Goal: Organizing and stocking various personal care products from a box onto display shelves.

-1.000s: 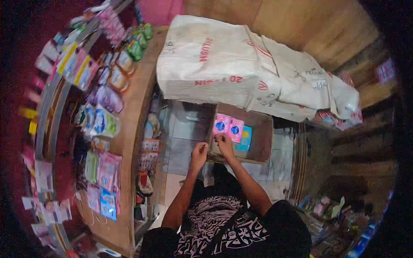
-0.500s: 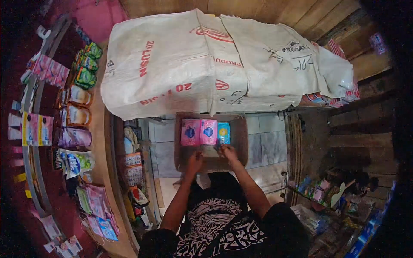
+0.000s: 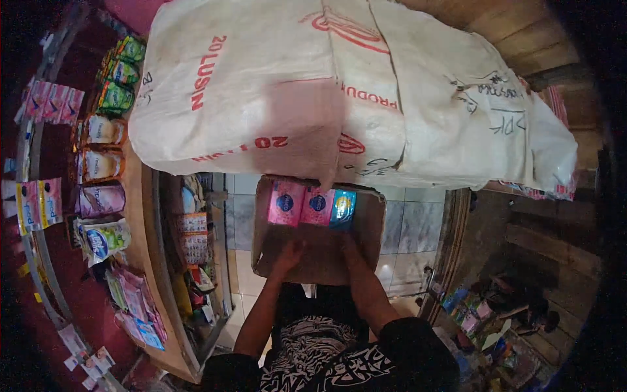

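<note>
A brown cardboard box stands on the floor in front of me. Two pink packs sit side by side against its far wall: the left pink pack and the middle pink pack. Right of them is a blue pack with a yellow spot. My left hand is inside the box, below the left pink pack and apart from it; its fingers look loosely extended and hold nothing visible. My right hand reaches into the box just below the blue pack. Shadow and blur obscure its fingers.
Large white woven sacks with red print overhang the box's far side. On the left, a wooden shelf carries several colourful pouches. Assorted small goods stand at the lower right.
The view has shifted closer to the sacks and box. Both hands have moved lower relative to the packs; my right hand has gone deeper into the box's shadow. The packs keep their order.
</note>
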The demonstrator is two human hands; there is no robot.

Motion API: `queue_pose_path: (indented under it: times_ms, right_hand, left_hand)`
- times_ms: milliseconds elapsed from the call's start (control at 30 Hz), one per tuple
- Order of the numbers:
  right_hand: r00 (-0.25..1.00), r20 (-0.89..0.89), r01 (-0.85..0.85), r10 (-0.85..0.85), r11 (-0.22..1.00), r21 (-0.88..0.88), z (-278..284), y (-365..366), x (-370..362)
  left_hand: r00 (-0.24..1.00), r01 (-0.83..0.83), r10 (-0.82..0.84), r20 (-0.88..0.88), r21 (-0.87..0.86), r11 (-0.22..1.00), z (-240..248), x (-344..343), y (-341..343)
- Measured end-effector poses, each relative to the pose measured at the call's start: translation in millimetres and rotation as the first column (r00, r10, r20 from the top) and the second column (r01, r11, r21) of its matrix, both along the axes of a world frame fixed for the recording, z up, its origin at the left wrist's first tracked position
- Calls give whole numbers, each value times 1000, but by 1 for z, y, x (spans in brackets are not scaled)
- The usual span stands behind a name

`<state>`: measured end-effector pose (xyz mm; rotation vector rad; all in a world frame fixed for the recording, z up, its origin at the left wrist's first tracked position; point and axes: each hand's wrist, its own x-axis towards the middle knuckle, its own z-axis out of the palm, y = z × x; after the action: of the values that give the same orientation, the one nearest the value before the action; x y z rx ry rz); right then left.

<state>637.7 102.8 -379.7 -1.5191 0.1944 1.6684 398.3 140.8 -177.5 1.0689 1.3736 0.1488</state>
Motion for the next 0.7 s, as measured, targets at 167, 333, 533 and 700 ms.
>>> queue_pose_path:
  times_ms: [167,333,533,700]
  right_hand:
    - [944,-269,199,-189,980,10,-56,-1,9]
    - [982,124,113,-144,967,227,-134,-8,-3]
    - [950,309,-48,-40,962,270,-116,25,4]
    - [977,-82,202,-195,975,93,48,80,5]
  left_hand:
    - [991,93,-78,-108,141,986,-41,16,27]
    - [948,163,-27,-316,414,896,-78,44,53]
    - [999,-41,48,-11,352,935,-109,59,46]
    - [994,111,-102,-44,365,924,-127,75,31]
